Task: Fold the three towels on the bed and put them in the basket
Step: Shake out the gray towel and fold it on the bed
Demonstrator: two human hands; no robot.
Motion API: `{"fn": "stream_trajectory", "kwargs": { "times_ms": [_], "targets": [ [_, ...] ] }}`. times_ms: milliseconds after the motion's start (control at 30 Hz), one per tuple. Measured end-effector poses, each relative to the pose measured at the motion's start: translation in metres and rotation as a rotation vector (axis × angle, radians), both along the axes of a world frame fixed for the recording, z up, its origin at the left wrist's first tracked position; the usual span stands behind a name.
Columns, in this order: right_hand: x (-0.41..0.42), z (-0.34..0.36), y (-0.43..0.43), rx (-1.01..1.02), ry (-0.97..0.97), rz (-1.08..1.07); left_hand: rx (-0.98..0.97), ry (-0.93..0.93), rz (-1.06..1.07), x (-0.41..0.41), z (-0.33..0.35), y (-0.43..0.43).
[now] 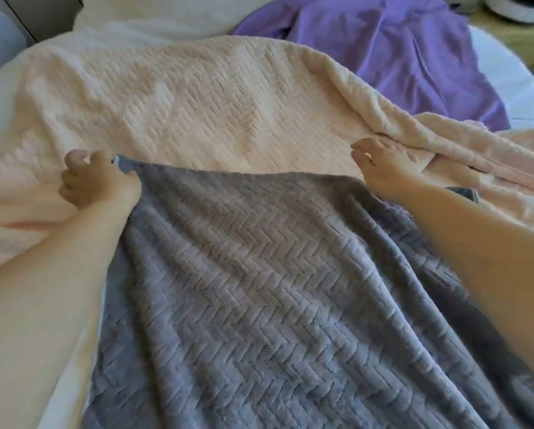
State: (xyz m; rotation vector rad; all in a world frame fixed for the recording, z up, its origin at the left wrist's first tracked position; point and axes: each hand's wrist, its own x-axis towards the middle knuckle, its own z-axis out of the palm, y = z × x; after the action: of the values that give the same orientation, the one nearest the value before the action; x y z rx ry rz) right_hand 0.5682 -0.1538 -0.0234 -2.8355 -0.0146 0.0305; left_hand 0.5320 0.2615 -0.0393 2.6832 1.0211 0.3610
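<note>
Folding of the grey towel point(259, 289), spread across the lower middle of the frame, seems just beginning: your left hand point(95, 178) and right hand point(380, 165) each pinch a far corner, so next bring both corners evenly toward you.

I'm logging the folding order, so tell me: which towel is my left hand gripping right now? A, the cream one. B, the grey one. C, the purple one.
B: the left hand pinches the far corner of the grey towel, which lies over the cream towel; the purple towel lies further back, away from that hand.
</note>
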Motion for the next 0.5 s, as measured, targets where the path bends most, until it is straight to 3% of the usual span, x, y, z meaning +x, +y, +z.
{"fn": "stream_trajectory", "kwargs": {
  "times_ms": [33, 100, 167, 233, 300, 367, 433, 500],
  "targets": [
    [-0.001, 0.000, -0.017, 0.004, -0.014, -0.063, 0.038, -0.067, -0.005, -0.003, 0.000, -0.016],
    [-0.006, -0.003, -0.059, -0.064, -0.005, -0.183, 0.074, -0.193, -0.241, -0.009, 0.000, -0.057],
    [-0.016, -0.007, -0.098, -0.121, 0.104, -0.264, -0.024, -0.160, -0.645, -0.008, -0.006, -0.104],
    [-0.028, -0.012, -0.125, -0.169, 0.229, -0.318, -0.212, -0.052, -0.891, -0.003, -0.012, -0.151],
    [-0.039, -0.018, -0.142, -0.249, 0.281, -0.332, -0.287, 0.050, -0.977, 0.006, -0.018, -0.189],
    [-0.043, -0.023, -0.154, -0.245, 0.214, -0.309, -0.278, 0.217, -0.987, 0.017, -0.026, -0.217],
    [-0.043, -0.021, -0.165, -0.121, 0.080, -0.321, -0.229, 0.354, -0.919, 0.026, -0.029, -0.233],
    [-0.036, -0.012, -0.182, 0.090, 0.011, -0.417, -0.204, 0.285, -0.838, 0.032, -0.025, -0.238]
  ]
}}
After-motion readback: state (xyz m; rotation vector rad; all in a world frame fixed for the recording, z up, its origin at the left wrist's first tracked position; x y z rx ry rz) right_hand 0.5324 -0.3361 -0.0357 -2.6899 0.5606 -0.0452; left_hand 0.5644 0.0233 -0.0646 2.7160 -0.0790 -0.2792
